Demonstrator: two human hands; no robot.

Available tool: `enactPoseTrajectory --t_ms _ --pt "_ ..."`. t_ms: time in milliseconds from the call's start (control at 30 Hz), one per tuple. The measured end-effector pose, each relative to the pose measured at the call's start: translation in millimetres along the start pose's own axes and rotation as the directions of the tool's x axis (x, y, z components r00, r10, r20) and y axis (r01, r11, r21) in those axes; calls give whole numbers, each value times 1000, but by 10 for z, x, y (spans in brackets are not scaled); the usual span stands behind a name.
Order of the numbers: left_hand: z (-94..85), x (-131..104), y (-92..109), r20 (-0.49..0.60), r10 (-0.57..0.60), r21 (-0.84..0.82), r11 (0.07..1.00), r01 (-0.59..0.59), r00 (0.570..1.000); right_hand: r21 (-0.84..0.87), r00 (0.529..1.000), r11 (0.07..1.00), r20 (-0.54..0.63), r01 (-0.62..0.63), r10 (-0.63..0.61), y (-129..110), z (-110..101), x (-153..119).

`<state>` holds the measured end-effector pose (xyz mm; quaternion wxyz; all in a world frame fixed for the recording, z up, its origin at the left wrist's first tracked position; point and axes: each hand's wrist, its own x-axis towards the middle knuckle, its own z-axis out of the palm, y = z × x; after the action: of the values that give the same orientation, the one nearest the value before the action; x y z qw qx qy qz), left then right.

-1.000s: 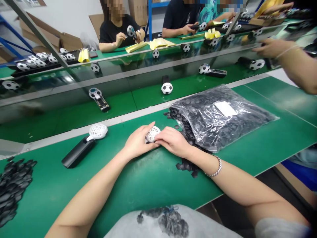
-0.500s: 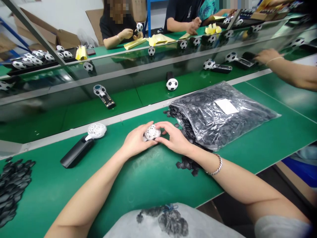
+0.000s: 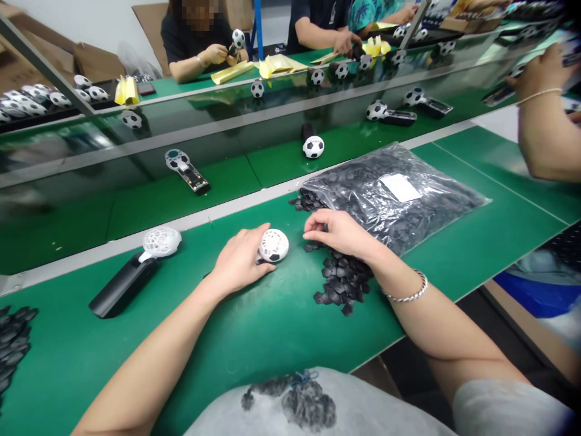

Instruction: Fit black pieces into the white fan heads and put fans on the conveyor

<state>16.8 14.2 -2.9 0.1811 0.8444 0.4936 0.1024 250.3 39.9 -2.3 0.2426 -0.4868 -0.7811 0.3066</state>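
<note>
My left hand is curled around a white soccer-ball-shaped head with an openwork face, low over the green table. One black patch shows on its lower edge. A bit of something dark shows under my left wrist, mostly hidden. My right hand is apart from the ball, its thumb and fingertips pinched together. Whether a piece is in that pinch cannot be seen. Just beneath it lies a pile of small black plastic pieces. A similar white ball head with a black handle lies to the left.
A clear plastic bag full of black pieces lies behind my right hand. More black pieces are heaped at far left. Beyond the metal rail, a sunken green line carries several soccer-ball devices. Co-workers sit opposite; another person's arm reaches in at right.
My right hand has left the ball and moved right, over the black pieces. My left hand keeps hold of the ball, whose black patch now shows. The co-worker's arm at right has lifted.
</note>
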Motion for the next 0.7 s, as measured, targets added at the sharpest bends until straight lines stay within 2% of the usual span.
enactPoseTrajectory --t_ms 67,133,267,333,467,600,700 --pt "-12 -1 2 -4 -3 57 998 3 1000 -136 995 990 94 -25 38 43 -51 -39" --pt "-25 0 -4 12 19 69 997 -20 1000 -237 986 972 166 7 33 49 -26 -67" --pt "-42 -7 -19 48 30 78 996 -34 998 -303 977 952 211 44 22 -9 66 -89" --pt "-41 -15 -16 42 38 85 996 -41 998 -278 979 960 204 39 19 -42 79 -100" --pt "-27 -17 -12 7 85 89 992 -85 996 -127 986 988 152 89 -69 -77 87 -120" --pt "-12 1 -51 15 154 52 987 -154 988 114 992 993 119 14 -27 -69 121 -112" --pt "-10 11 -78 23 147 30 989 -148 989 136 987 980 56 145 -154 -66 131 -103"
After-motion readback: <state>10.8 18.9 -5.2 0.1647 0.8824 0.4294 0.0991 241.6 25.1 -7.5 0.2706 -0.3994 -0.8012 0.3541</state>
